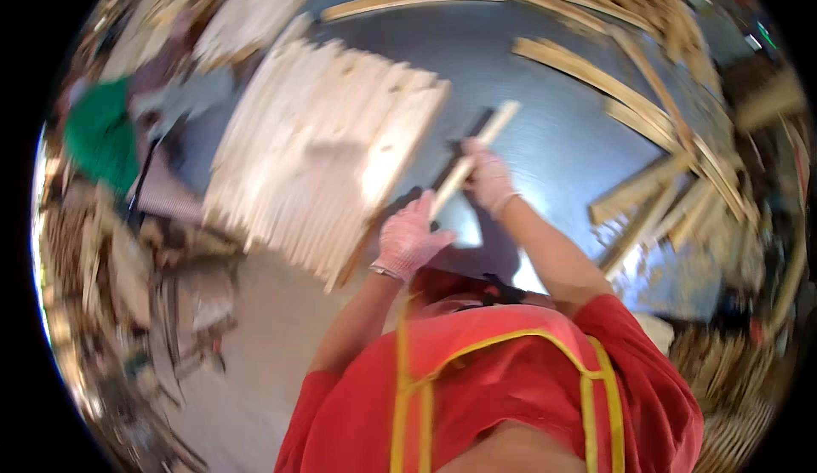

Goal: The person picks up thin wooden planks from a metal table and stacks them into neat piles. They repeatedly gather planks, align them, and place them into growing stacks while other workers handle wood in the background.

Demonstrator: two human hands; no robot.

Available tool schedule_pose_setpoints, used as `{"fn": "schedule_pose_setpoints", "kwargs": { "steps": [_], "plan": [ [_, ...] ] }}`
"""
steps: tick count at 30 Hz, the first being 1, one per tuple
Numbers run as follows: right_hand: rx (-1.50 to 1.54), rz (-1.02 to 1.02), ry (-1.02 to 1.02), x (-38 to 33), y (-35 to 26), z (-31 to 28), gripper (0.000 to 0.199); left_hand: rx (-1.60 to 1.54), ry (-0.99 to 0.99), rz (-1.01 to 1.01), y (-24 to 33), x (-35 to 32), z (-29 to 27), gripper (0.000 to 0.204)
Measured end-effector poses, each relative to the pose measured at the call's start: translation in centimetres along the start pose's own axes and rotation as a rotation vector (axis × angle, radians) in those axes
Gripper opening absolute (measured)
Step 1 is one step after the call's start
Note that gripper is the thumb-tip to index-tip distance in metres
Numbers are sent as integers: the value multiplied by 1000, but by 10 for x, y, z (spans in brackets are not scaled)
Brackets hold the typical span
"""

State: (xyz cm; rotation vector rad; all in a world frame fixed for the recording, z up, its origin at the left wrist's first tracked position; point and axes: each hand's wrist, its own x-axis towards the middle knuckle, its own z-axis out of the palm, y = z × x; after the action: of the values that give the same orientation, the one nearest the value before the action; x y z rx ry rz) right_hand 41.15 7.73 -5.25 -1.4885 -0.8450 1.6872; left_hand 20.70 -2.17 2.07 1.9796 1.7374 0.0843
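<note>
In the head view, the person's left hand (407,239), in a pale pink glove, grasps the near end of a narrow wooden strip (492,132); its thumb points out to the right. The right hand (488,182), gloved also, grasps the same strip farther along, and the strip reaches beyond these fingers, slanting up and to the right. Below the fingers lies the grey-blue tabletop (408,52). To the left of both hands, near the left fingers, is a panel of pale wooden strips (319,145), laid side by side with uneven ends. To the right of the right fingers, well apart, loose wooden boards (596,80) lie at different angles, and some shorter wood pieces (634,190) cross each other.
</note>
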Motion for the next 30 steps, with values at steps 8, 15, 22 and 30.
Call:
{"fn": "schedule_pose_setpoints", "kwargs": {
  "steps": [8, 15, 22, 30],
  "plan": [
    [-660, -300, 653, -66, -30, -140, 82, 276, 284, 200, -57, 5, 20, 65],
    [-1059, 364, 1142, -185, -7, -331, 67, 620, 320, 126, -56, 20, 25, 86],
    [-940, 352, 1076, -173, -12, -357, 77, 238, 48, 507, 120, 60, 60, 74],
    [-2, -165, 993, -162, -8, -377, 79, -201, -316, 526, 234, 66, 98, 85]
  ]
}}
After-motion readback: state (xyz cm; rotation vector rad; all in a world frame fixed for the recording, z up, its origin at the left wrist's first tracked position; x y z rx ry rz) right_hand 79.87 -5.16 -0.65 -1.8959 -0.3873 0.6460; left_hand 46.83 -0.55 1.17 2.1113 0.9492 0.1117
